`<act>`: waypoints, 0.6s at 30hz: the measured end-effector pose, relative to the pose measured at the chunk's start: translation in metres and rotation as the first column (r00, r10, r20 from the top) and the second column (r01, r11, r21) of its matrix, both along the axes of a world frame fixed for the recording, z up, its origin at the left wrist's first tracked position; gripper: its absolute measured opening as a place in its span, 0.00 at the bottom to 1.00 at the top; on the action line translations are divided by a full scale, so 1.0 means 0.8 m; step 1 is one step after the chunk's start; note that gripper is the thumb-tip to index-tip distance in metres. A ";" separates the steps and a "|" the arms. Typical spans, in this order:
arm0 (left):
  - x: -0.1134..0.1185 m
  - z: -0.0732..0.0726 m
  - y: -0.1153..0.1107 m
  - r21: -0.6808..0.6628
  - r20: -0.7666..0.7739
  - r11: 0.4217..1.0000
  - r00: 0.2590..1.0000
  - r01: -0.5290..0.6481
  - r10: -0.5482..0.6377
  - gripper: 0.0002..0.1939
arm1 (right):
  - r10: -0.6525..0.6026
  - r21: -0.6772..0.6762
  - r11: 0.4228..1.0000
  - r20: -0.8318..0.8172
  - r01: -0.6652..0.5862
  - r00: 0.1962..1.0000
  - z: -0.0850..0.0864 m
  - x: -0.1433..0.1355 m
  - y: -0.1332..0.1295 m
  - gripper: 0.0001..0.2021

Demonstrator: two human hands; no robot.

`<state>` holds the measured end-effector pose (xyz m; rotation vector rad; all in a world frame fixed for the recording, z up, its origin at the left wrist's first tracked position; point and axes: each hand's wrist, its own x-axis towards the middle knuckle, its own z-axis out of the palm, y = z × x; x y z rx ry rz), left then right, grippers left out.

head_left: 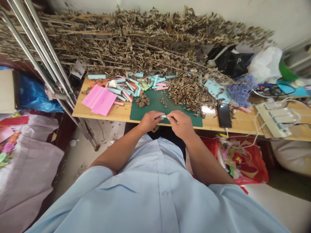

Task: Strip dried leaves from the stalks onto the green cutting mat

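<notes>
Between both hands, over the front edge of a green mat, is a small light-blue paper roll. My left hand pinches its left end, and my right hand pinches the right end. Behind the hands on the mat lie crumbled brown clumps, with a few smaller bits beside them. A heap of dried leaves covers the mat's right part. Several blue and pink paper rolls are scattered at the back left, near pink paper sheets.
Bundles of dried leafy stems fill the back of the wooden table. To the right are a black phone on a cable, blue yarn and a white power strip. Metal poles stand at the left.
</notes>
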<state>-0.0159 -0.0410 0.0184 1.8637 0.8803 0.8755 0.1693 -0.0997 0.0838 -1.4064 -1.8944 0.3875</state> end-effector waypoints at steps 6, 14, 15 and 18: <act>0.000 -0.006 0.002 0.100 -0.034 0.995 0.999 0.012 -0.008 0.12 | 0.039 -0.059 0.998 0.185 -0.029 0.982 0.013 -0.001 0.001 0.08; -0.001 -0.009 0.003 0.132 -0.050 0.991 0.999 0.000 0.006 0.12 | -0.013 0.021 1.000 0.122 0.010 0.992 0.006 -0.003 0.000 0.07; -0.001 -0.009 0.003 0.130 -0.053 0.992 0.999 0.002 0.005 0.12 | -0.004 0.014 1.000 0.129 0.002 0.992 0.007 -0.002 0.001 0.07; -0.001 -0.007 0.003 0.123 -0.054 0.992 0.999 0.007 0.000 0.12 | 0.046 -0.013 0.999 0.146 -0.045 0.988 0.010 0.001 0.001 0.08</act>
